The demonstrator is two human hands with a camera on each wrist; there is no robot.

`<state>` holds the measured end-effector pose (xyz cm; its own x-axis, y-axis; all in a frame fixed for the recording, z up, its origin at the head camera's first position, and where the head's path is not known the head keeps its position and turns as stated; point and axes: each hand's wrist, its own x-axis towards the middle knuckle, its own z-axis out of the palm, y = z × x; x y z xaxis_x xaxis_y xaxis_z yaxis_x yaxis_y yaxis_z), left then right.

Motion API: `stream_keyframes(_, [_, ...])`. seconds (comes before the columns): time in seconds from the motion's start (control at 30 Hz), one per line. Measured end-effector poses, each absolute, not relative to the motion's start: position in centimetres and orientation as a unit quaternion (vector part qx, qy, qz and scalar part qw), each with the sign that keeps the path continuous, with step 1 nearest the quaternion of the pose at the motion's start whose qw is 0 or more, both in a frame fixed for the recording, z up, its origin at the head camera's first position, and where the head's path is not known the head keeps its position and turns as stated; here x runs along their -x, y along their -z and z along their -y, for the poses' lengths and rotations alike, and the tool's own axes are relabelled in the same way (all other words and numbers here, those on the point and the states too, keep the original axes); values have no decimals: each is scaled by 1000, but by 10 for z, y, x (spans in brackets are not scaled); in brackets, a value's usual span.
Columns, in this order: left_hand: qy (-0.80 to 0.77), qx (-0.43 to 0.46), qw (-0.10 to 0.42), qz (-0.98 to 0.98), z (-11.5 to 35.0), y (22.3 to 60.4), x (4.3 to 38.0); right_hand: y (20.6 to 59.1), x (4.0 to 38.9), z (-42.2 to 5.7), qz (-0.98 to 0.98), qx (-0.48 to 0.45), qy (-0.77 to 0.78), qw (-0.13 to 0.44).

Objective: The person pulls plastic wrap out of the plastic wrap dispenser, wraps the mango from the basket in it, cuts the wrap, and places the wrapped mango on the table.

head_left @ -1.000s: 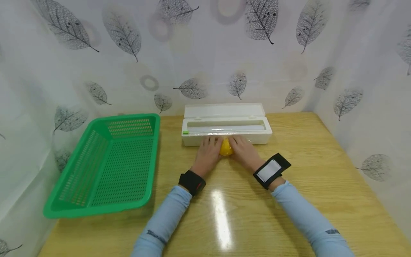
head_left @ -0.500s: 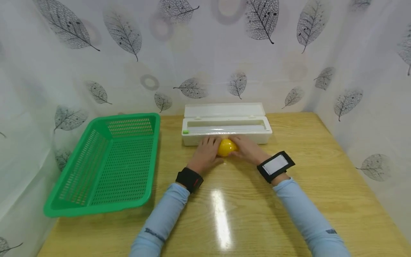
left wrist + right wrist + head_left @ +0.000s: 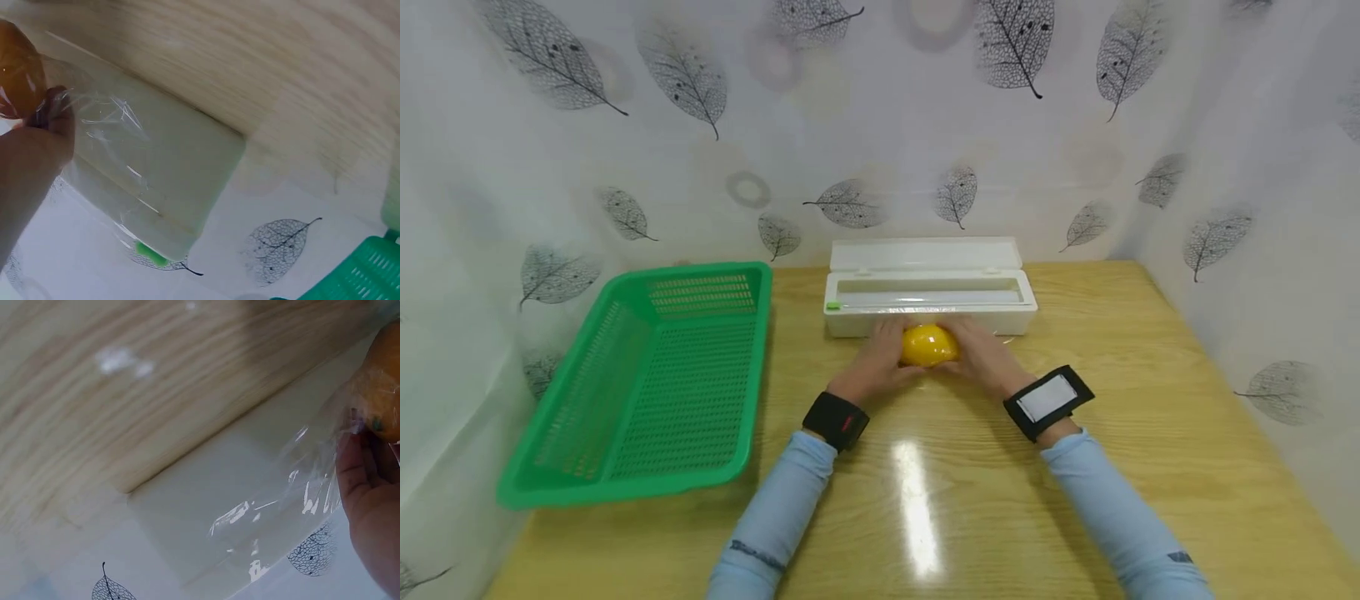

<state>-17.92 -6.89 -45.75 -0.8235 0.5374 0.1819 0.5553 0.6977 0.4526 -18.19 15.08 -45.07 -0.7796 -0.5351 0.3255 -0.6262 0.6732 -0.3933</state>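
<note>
A glossy yellow-orange fruit (image 3: 928, 345), wrapped in clear cling film (image 3: 115, 119), is held between both hands in front of the white cling film dispenser (image 3: 850, 323). My left hand (image 3: 874, 358) grips its left end, with bent fingers right at the fruit and film in the left wrist view. From the other side my right hand (image 3: 988, 357) grips the right end; in the right wrist view its fingers (image 3: 353, 465) gather film beside the fruit. Loose film spreads outward from both hands, overlapping the dispenser's front. The fruit's underside is hidden.
The dispenser's lid (image 3: 925, 254) stands raised at the back, a film roll (image 3: 928, 297) inside and a green slider (image 3: 832, 306) at its left end. A green plastic basket (image 3: 750, 400) stands left on the wooden table (image 3: 1075, 483). A leaf-patterned curtain (image 3: 880, 125) closes the back.
My hands have drawn apart sideways, and more of the fruit shows between them. The left hand shifted left and the right hand slightly right; dispenser and basket stay put.
</note>
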Motion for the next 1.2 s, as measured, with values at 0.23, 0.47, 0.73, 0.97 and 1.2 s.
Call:
stream_keyframes(0.23, [270, 276, 6, 922, 71, 455, 179, 449, 183, -156, 907, -322, -266, 48])
stream_keyframes(0.47, [281, 248, -19, 927, 68, 452, 178, 452, 184, -159, 901, -296, -315, 42])
stream_keyframes(0.73, [289, 245, -54, 924, 71, 452, 189, 449, 191, -158, 888, -307, -340, 29])
stream_keyframes(0.97, [346, 207, -89, 911, 74, 452, 190, 443, 199, -153, 887, -302, -349, -19])
stream_keyframes(1.2, [415, 185, -122, 882, 77, 447, 188, 436, 202, -155, 889, -259, -367, -83])
